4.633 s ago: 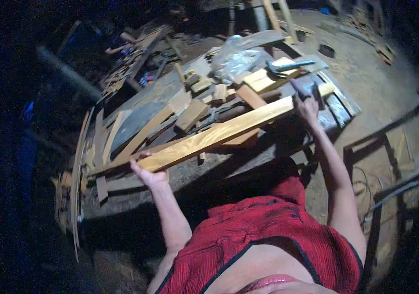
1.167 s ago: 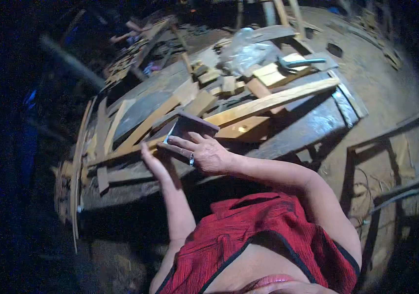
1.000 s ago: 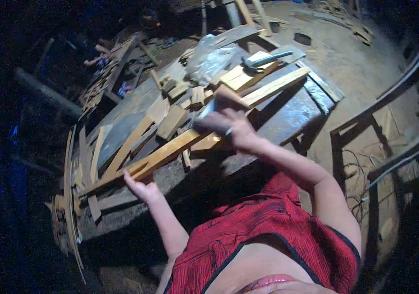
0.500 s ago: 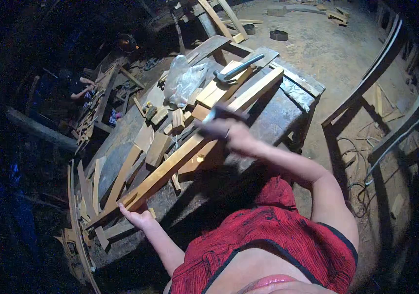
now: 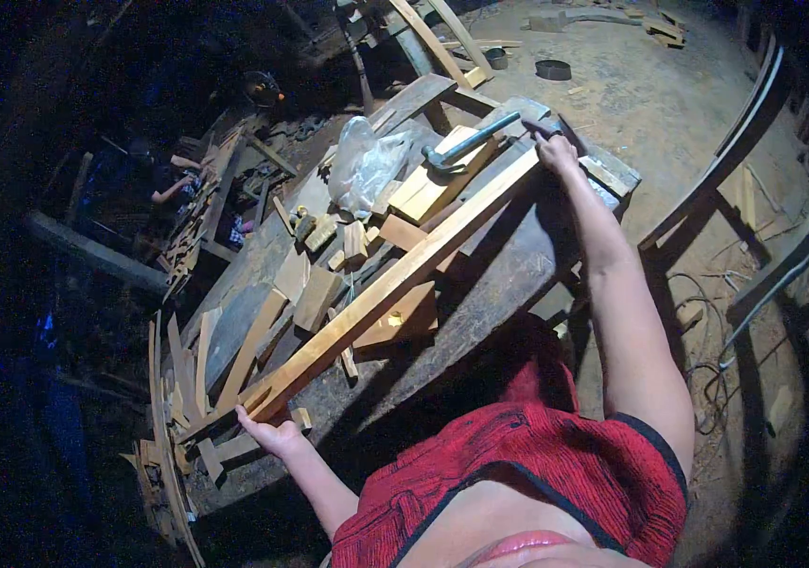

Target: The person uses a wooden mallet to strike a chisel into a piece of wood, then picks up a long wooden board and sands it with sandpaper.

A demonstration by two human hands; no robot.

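A long wooden bar (image 5: 395, 291) slants across the workbench (image 5: 509, 260). At its near end my left hand (image 5: 270, 433) holds it from below, the fingers partly hidden by the wood. My right hand (image 5: 561, 154) is at the far end, closed on a dark flat block (image 5: 543, 126). The block's underside is hidden, so its exact kind does not show. Just left of that hand, a claw hammer (image 5: 471, 142) with a blue-grey handle rests on a pale wood block (image 5: 433, 189).
Beside the bar lie a clear plastic bag (image 5: 367, 170) and several wood offcuts (image 5: 319, 298). Long strips (image 5: 163, 426) lean at the bench's left end. Another person's arm (image 5: 173, 189) shows at far left. Curved timber (image 5: 717, 161) and a cable (image 5: 707, 379) are on the right.
My right hand has slid the dark block along the bar from its middle to the far end, away from me. My left hand stays at the near end.
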